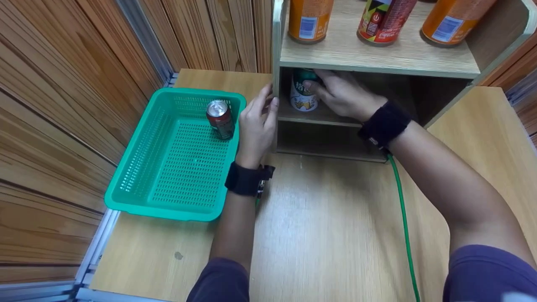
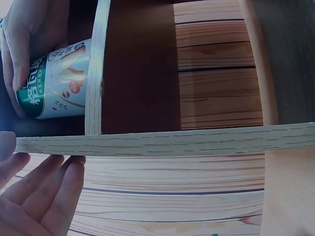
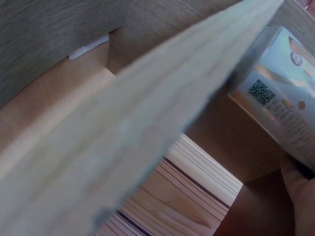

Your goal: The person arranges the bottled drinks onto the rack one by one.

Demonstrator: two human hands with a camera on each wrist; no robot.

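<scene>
My right hand [image 1: 331, 90] reaches into the middle shelf of a wooden shelf unit [image 1: 377, 58] and grips a green and white can [image 1: 303, 93] standing at the shelf's left end. The left wrist view shows the can [image 2: 56, 81] behind the side panel with fingers [image 2: 15, 44] curled round it; the right wrist view shows the can [image 3: 280, 98] close up. With straight fingers, my left hand [image 1: 256, 121] rests against the unit's left side panel [image 1: 275, 75]. A red can [image 1: 220, 119] stands upright in a green plastic basket [image 1: 138, 167] on the left.
Three cans stand on the upper shelf: orange [image 1: 309, 19], red [image 1: 384, 20] and orange [image 1: 451, 19]. Wooden slat walls [image 1: 63, 84] close in the left and back. A green cable [image 1: 402, 218] runs along the wooden tabletop [image 1: 335, 235] from my right wrist.
</scene>
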